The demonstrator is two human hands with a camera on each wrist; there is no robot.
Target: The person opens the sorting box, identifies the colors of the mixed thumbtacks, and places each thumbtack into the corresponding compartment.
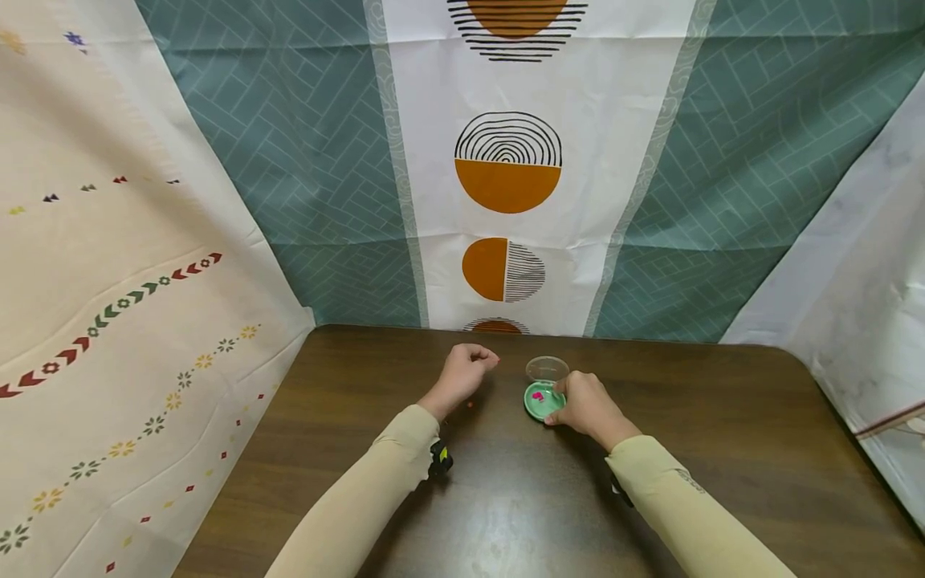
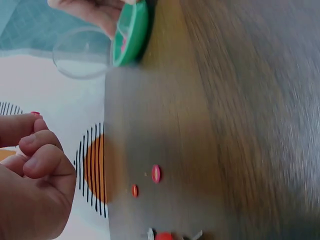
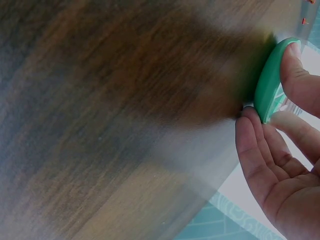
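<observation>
A small round green case with its clear lid raised sits on the table, a few small pink pieces inside. Thumb and fingers of my right hand grip the case by its right side; the right wrist view shows the thumb on its rim. To the left of the case, above the table, my left hand pinches a tiny red-pink piece between thumb and forefinger. Most of that piece is hidden by the fingertips.
On the wooden table lie a pink-rimmed oval piece and an orange one, near the left hand. A red object shows partly at the left wrist view's lower edge. Patterned cloth hangs behind the table.
</observation>
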